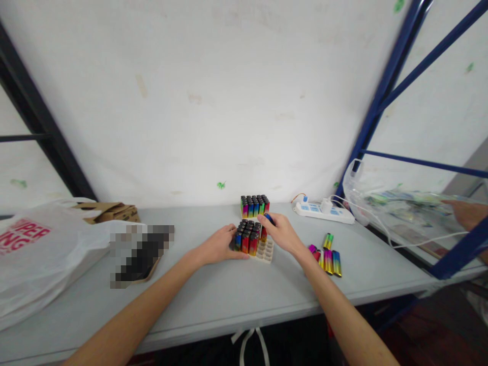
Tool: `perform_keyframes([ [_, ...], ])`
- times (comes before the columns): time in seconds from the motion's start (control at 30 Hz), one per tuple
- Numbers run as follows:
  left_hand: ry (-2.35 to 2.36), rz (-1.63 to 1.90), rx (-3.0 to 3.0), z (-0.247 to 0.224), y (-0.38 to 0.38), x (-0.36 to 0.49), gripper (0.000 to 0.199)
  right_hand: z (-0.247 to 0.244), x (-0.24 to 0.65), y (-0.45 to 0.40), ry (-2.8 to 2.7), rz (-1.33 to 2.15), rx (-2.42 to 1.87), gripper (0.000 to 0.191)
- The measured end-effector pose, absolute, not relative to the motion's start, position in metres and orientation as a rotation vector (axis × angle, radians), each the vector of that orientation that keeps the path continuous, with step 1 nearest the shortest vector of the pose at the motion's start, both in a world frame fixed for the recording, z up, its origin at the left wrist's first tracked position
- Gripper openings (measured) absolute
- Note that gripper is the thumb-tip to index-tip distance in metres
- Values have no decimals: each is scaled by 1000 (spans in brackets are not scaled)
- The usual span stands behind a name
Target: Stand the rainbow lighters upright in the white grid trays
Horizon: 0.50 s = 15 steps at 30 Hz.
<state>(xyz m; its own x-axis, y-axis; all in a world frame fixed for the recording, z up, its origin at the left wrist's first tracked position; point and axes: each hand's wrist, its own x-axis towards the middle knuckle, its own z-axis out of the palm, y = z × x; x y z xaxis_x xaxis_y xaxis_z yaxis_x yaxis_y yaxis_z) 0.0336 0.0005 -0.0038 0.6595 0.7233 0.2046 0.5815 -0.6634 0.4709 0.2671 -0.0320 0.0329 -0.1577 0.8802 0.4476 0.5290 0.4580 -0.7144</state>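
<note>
Shiny multicoloured lighters (250,239) with black tops stand packed upright in a pale tray (266,252) with rows of holes. My left hand (220,244) grips the left side of this tray, thumb along its front edge and fingers partly hidden behind the lighters. Above the tray's right part, my right hand (281,230) pinches a blue lighter (269,219) near its end. Holes show at the right of the tray. On the table to the right, several loose lighters (328,261) lie in a small heap under my right forearm.
Behind sits a second full block of lighters (254,206). A white power strip (324,211) with cables is at the back right. At left lie a plastic bag (46,254), brown cardboard (114,212) and a blurred-out dark object (145,256). Another person's hand (467,213) shows beyond the blue frame (375,119).
</note>
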Motion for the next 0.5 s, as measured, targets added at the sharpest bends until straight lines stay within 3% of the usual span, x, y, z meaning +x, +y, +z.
perform_keyframes([
  [0.37, 1075, 506, 2537, -4, 1, 34, 68, 30, 264, -33, -1889, 411, -1192, 34],
  [0.5, 1076, 498, 2540, -4, 0, 34, 68, 34, 264, -35, -1885, 394, -1192, 40],
])
